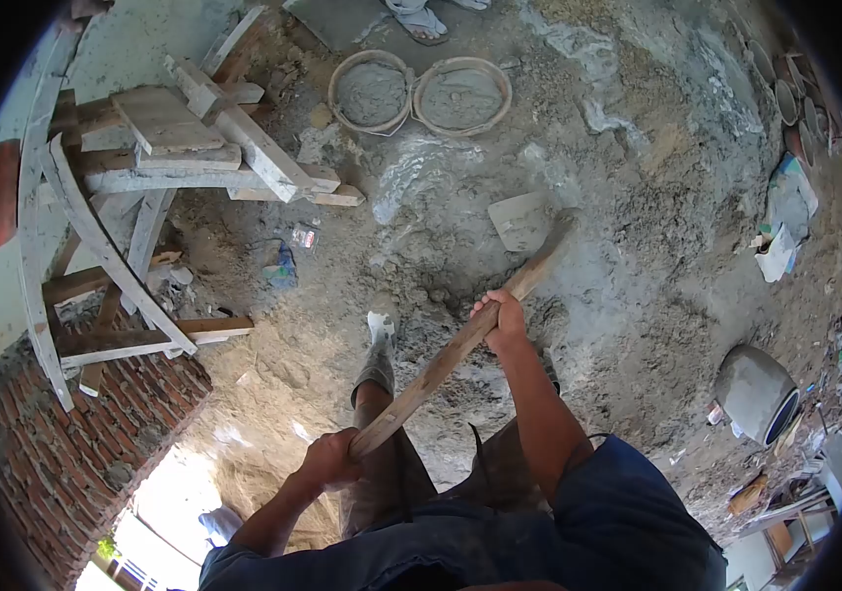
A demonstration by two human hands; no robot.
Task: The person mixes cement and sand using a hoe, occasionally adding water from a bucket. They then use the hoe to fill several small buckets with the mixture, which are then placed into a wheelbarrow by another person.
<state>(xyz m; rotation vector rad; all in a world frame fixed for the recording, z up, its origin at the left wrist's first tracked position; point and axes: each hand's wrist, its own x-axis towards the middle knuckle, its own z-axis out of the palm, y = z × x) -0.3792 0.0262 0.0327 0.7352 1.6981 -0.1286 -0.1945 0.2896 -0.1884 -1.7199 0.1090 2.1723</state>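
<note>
Head view: looking down from above at a dirty floor covered in wet grey mix (460,286).
Hoe: a long wooden handle (433,371) runs from near left to far right. Its flat grey blade (519,222) is at the far end, down on the wet mix near the middle of the floor.
Left hand: the left hand (327,461) is at the near end of the handle, with its fingers wrapped tight around the wood.
Right hand: the right hand (500,320) is farther up the handle, with its fingers also closed tight around it.
Boot: a muddy boot (377,360) stands in the mix, just left of the handle.
Pans: two round pans (370,91) (461,96) full of grey mix sit side by side, far away.
Wood frame: a stack of rough planks (194,148) stands far left.
Brick wall: a red brick wall (76,453) is near left.
Drum: a grey drum (756,394) lies on its side at the right.
Other person: a foot in a sandal (421,20) shows at the far edge.
</note>
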